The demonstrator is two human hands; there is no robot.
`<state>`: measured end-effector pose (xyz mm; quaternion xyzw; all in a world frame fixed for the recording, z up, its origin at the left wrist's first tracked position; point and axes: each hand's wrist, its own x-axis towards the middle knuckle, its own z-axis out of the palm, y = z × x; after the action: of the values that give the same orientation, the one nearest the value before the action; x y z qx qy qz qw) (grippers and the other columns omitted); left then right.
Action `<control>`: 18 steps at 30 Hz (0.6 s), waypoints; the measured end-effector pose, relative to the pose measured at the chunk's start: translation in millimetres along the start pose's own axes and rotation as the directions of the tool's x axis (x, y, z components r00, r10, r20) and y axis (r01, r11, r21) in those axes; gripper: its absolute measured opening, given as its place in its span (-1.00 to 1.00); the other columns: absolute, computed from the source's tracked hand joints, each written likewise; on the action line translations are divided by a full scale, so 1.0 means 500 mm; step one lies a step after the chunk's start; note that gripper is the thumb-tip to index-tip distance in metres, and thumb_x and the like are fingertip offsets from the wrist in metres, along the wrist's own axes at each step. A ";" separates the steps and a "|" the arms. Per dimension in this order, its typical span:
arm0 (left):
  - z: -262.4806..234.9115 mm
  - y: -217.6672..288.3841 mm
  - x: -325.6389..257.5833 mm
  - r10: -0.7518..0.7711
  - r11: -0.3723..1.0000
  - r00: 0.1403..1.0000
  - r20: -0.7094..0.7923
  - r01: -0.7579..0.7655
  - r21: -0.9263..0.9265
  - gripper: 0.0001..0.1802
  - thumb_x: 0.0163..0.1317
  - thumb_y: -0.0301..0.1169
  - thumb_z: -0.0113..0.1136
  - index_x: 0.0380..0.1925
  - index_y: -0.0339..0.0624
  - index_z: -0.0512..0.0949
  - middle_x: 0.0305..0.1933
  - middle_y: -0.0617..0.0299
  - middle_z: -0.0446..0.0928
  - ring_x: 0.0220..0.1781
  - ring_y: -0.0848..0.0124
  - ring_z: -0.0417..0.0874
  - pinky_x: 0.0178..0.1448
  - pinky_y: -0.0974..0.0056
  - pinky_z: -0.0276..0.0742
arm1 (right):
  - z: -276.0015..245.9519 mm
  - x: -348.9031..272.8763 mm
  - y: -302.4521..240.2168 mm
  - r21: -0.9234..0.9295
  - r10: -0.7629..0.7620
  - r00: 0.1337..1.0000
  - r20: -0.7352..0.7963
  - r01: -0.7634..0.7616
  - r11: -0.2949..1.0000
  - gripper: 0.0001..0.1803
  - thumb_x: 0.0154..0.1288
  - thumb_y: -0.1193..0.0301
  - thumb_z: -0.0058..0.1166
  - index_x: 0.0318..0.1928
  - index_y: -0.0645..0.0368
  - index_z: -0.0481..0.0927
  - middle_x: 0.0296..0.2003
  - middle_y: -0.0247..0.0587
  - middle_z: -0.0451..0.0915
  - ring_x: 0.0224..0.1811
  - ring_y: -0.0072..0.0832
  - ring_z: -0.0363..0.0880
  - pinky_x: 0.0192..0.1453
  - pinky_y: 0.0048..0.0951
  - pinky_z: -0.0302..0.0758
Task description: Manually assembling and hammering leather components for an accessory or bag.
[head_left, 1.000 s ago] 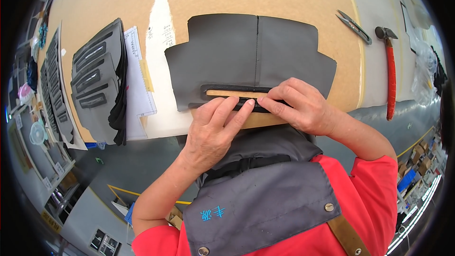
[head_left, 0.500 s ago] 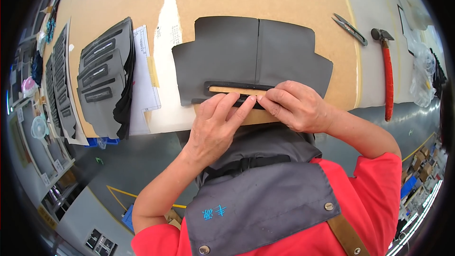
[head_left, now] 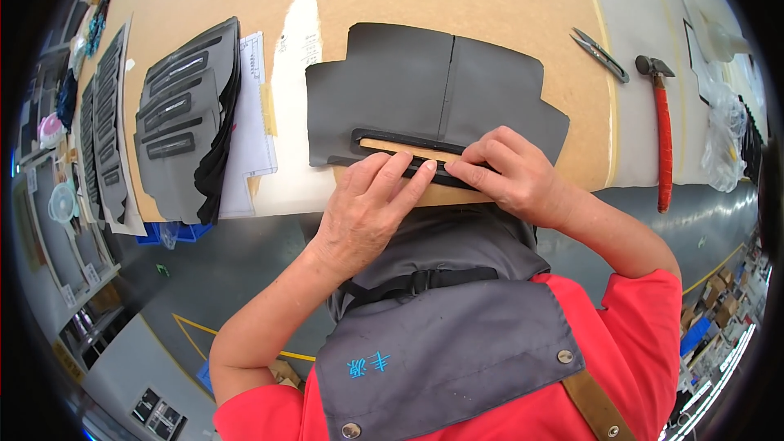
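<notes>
A: Panels (head_left: 175, 118), stacked dark grey with finished slots, lie at the frame's left on the board (head_left: 523, 8). Status of the centre piece?

B: Panel (head_left: 408, 86), grey, lies flat at centre. Its black-edged slot (head_left: 404, 147) is already cut open, tan board showing through.

A: Hands?

B: Left hand (head_left: 367, 208): fingers flat and together, pressing the slot's lower edge. Right hand (head_left: 510, 175): fingertips pressed on the same edge, just beside the left; neither hand is closed around anything.

A: Progress?

B: Judged mid-step: the upper edge looks set, the lower edge is under pressure. Snips (head_left: 600, 53) and hammer (head_left: 661, 126), right of frame, lie untouched.
</notes>
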<state>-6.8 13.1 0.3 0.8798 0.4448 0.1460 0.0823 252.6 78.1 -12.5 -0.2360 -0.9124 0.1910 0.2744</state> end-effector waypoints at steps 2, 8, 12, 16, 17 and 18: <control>-0.003 0.001 0.000 0.023 0.999 1.000 0.011 -0.023 0.033 -0.41 0.15 -0.56 0.28 0.25 -0.06 0.59 0.20 0.14 0.49 0.17 0.23 0.53 0.16 0.15 0.52 | 0.000 0.000 -0.003 -0.036 -0.050 0.999 0.013 0.051 0.998 -0.64 0.02 0.53 0.24 -0.09 0.26 0.70 -0.25 -0.22 0.58 -0.22 -0.30 0.56 -0.11 -0.33 0.61; -0.014 -0.010 0.000 0.059 0.995 0.998 0.005 -0.060 0.076 -0.42 0.14 -0.50 0.25 0.24 -0.08 0.59 0.19 0.13 0.48 0.15 0.24 0.53 0.15 0.15 0.50 | 0.017 0.010 -0.010 -0.161 -0.197 0.980 0.002 0.195 0.968 -0.61 0.00 0.50 0.20 -0.10 0.40 0.66 -0.24 -0.13 0.57 -0.16 -0.26 0.58 -0.05 -0.30 0.62; -0.033 -0.009 -0.004 0.000 0.987 1.000 -0.006 0.001 0.162 -0.39 0.11 -0.56 0.24 0.25 -0.07 0.60 0.14 0.19 0.48 0.12 0.23 0.54 0.16 0.15 0.46 | 0.037 0.032 -0.005 -0.179 -0.222 0.975 -0.017 0.215 0.960 -0.59 0.01 0.50 0.21 -0.06 0.39 0.67 -0.20 -0.13 0.57 -0.14 -0.25 0.59 -0.03 -0.27 0.63; -0.014 0.016 -0.026 -0.082 0.993 0.996 -0.020 0.083 0.085 -0.33 0.09 -0.63 0.21 0.30 -0.12 0.58 0.07 0.22 0.50 0.05 0.24 0.55 0.18 0.16 0.46 | 0.042 0.038 -0.009 -0.181 -0.222 0.975 -0.014 0.216 0.959 -0.54 0.02 0.51 0.20 0.00 0.38 0.67 -0.18 -0.14 0.58 -0.15 -0.25 0.59 -0.03 -0.27 0.64; -0.006 0.022 -0.026 -0.117 0.992 0.993 -0.016 0.117 0.043 -0.34 0.10 -0.63 0.20 0.30 -0.15 0.58 0.06 0.22 0.50 0.03 0.25 0.54 0.17 0.17 0.46 | 0.042 0.038 -0.008 -0.182 -0.224 0.975 -0.014 0.218 0.959 -0.54 0.02 0.51 0.20 0.00 0.38 0.67 -0.18 -0.14 0.58 -0.15 -0.25 0.59 -0.03 -0.27 0.64; 0.000 0.026 -0.025 -0.128 0.991 0.991 -0.046 0.130 0.040 -0.35 0.12 -0.64 0.18 0.30 -0.17 0.58 0.04 0.22 0.50 0.02 0.25 0.53 0.16 0.17 0.48 | 0.042 0.038 -0.007 -0.179 -0.226 0.974 -0.014 0.220 0.959 -0.54 0.02 0.50 0.20 0.01 0.38 0.67 -0.18 -0.14 0.58 -0.15 -0.25 0.59 -0.03 -0.27 0.64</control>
<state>-4.1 -4.9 1.6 0.8473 0.5056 0.1498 0.0631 224.9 80.9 -19.3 -0.1581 -0.9416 0.0734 0.2880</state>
